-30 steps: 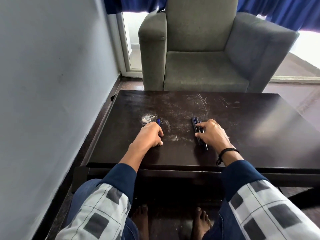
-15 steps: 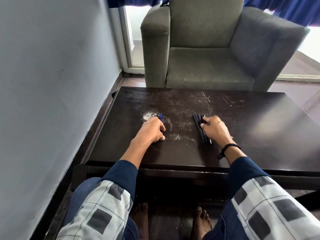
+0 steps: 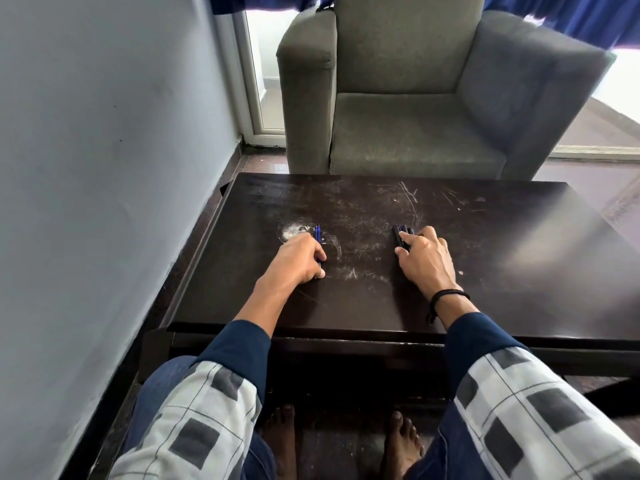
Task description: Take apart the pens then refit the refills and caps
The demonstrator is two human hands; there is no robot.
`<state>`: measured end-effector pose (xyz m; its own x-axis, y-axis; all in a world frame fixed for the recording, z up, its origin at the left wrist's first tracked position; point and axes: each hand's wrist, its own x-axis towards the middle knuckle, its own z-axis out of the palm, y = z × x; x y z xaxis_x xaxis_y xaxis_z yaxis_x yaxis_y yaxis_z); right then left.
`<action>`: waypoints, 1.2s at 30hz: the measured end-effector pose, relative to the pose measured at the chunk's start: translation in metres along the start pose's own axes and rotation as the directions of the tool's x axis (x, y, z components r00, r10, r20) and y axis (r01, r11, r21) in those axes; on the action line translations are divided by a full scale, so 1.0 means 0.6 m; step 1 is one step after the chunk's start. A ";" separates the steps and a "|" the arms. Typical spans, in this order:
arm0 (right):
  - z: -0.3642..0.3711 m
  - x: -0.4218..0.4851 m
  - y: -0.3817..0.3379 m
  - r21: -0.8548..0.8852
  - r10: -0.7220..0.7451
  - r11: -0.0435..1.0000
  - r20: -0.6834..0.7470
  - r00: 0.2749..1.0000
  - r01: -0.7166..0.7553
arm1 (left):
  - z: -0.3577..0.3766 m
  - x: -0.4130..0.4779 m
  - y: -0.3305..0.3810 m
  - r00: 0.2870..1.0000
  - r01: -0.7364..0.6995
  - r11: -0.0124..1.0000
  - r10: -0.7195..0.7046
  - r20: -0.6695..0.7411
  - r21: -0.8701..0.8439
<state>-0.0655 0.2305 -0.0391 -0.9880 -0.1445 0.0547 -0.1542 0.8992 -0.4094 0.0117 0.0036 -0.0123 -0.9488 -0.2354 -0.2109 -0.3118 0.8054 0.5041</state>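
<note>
On the dark scratched table (image 3: 485,271) lie two small groups of pen parts. Thin blue refills (image 3: 317,233) stick out past the fingers of my left hand (image 3: 300,259), which is curled over them on the tabletop. A bundle of dark pen barrels (image 3: 400,235) lies side by side to the right of centre. My right hand (image 3: 424,259) covers the near part of that bundle, its fingers curled round the barrels. How many pieces each hand covers is hidden.
A grey armchair (image 3: 415,116) stands just beyond the table's far edge. A pale wall (image 3: 104,168) runs close along the left side. My knees and bare feet (image 3: 401,441) are under the near edge. A whitish smudge (image 3: 292,232) marks the tabletop by the refills.
My right hand has slid forward over the barrels, covering more of the bundle. My left hand stays on the refills. The view has shifted slightly.
</note>
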 end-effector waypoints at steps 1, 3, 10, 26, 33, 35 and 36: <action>0.000 0.000 0.000 -0.011 0.009 1.000 0.000 1.000 -0.009 | 0.000 0.001 0.000 1.000 0.003 1.000 -0.003 -0.001 -0.003; 0.001 0.001 0.001 -0.036 0.019 0.999 0.013 1.000 -0.019 | 0.001 0.002 -0.001 1.000 0.005 1.000 -0.005 -0.002 -0.004; -0.007 0.005 -0.002 0.030 0.079 0.996 0.019 0.997 -0.080 | 0.003 0.003 -0.002 1.000 0.014 1.000 -0.014 0.001 -0.006; -0.025 0.009 0.014 0.100 0.131 0.986 0.025 0.991 -0.133 | 0.005 0.011 -0.011 1.000 0.000 1.000 0.000 0.004 0.009; -0.034 0.012 0.023 0.172 0.199 0.966 -0.008 0.980 -0.195 | 0.004 0.013 -0.012 1.000 -0.016 1.000 0.016 -0.016 -0.005; -0.035 0.010 0.021 0.188 0.209 0.962 -0.029 0.977 -0.200 | 0.004 0.010 -0.013 0.999 -0.030 1.000 0.030 -0.016 -0.008; -0.036 0.007 0.017 0.192 0.211 0.961 -0.038 0.977 -0.200 | 0.004 0.007 -0.012 0.999 -0.033 0.999 0.033 -0.017 -0.003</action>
<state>-0.0716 0.2479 -0.0236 -0.9979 0.0645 0.0021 0.0514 0.8135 -0.5793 0.0098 -0.0018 -0.0187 -0.9594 -0.2174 -0.1799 -0.2801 0.8110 0.5137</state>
